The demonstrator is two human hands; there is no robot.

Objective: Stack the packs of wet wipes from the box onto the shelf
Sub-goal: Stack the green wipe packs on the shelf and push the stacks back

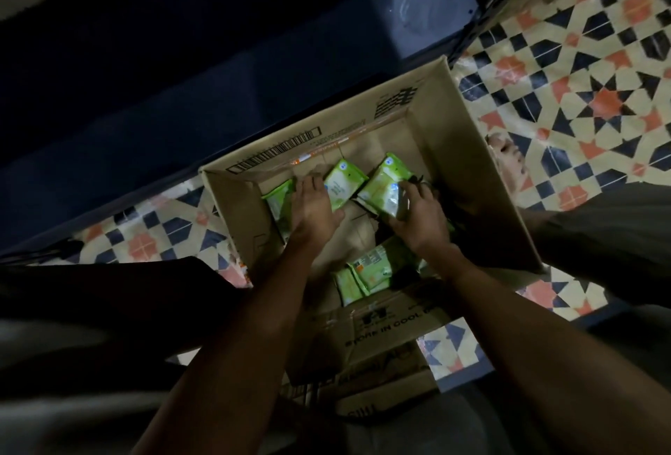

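Both my forearms reach down and forward. My left hand (313, 208) lies flat, fingers extended. My right hand (417, 216) curls, gripping.

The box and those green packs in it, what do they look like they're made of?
Box: corrugated cardboard by the look, matte brown, with folded flaps and a printed barcode. Green packs: likely soft plastic film, slightly glossy, with crimped ends and light glinting off them.

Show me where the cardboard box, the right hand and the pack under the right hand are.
cardboard box (468, 178): head view, inner right wall.
right hand (421, 218): head view, back of the hand.
pack under the right hand (385, 182): head view, its green and white face.
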